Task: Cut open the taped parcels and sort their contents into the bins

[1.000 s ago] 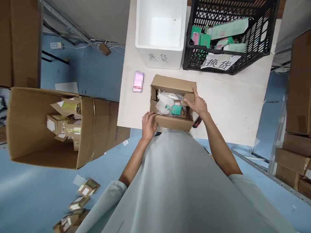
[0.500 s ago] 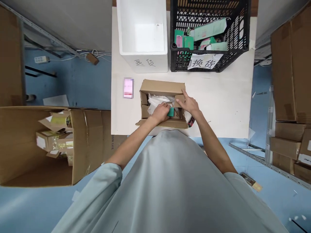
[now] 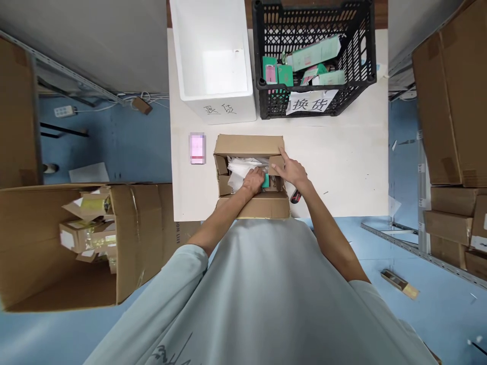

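A small cardboard box (image 3: 249, 145) stands with its flaps spread at the table's front. Inside lie crumpled white wrapping (image 3: 239, 167) and a small green box (image 3: 265, 181). My left hand (image 3: 254, 181) reaches into the carton, its fingers curled at the green box and partly hidden. At the carton's right end, my right hand (image 3: 292, 170) holds the side flap (image 3: 276, 165), with the thumb on the inner side and the index finger along the back corner. A red and black cutter (image 3: 296, 196) lies beside the carton, near my right wrist.
Behind are a white foam box (image 3: 213, 96) and a black crate (image 3: 315, 83) holding several green cartons. A blurred pink phone-like item (image 3: 197, 148) lies left on the white table (image 3: 342, 167). A large carton (image 3: 140, 233) with small boxes stands left; stacked cartons (image 3: 449, 228) stand right.
My left hand has shifted slightly right inside the carton, with the green box still at its fingers. The carton's front flap now shows more fully. My right hand stays at the side flap.
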The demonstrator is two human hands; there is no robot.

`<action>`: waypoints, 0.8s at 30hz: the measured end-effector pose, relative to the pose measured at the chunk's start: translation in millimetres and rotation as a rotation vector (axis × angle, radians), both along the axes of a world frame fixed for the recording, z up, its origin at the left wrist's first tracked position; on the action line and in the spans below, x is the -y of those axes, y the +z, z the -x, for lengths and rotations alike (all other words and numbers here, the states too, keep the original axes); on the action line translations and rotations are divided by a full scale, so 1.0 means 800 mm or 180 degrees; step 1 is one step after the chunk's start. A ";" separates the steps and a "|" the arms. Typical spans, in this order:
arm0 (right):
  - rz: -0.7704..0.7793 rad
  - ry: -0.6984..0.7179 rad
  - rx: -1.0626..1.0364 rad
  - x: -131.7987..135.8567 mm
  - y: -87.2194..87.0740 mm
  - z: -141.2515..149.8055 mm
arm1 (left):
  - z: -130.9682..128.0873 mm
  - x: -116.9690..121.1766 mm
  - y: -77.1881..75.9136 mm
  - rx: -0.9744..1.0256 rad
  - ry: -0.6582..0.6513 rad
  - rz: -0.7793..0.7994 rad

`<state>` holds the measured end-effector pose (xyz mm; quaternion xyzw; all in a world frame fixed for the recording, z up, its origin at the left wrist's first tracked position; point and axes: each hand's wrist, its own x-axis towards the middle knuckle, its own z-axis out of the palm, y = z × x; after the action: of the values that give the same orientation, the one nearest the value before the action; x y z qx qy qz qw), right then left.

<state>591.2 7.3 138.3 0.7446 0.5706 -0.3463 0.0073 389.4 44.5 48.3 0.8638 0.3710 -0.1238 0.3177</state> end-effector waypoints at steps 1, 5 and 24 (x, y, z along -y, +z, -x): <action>0.0013 0.0006 0.0010 0.000 0.001 0.000 | -0.003 -0.001 0.001 -0.0006 0.0010 -0.0020; 0.0059 -0.0021 0.0017 -0.002 0.006 -0.002 | -0.001 -0.004 0.018 -0.0046 0.0030 -0.0150; -0.1389 -0.0491 -0.1736 0.065 0.089 0.046 | 0.108 -0.054 0.256 0.1633 0.1808 -0.0474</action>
<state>554.6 -45.1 209.3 0.6497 0.5541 -0.4019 -0.3306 302.9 87.5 253.0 0.7503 0.5118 0.2164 0.3582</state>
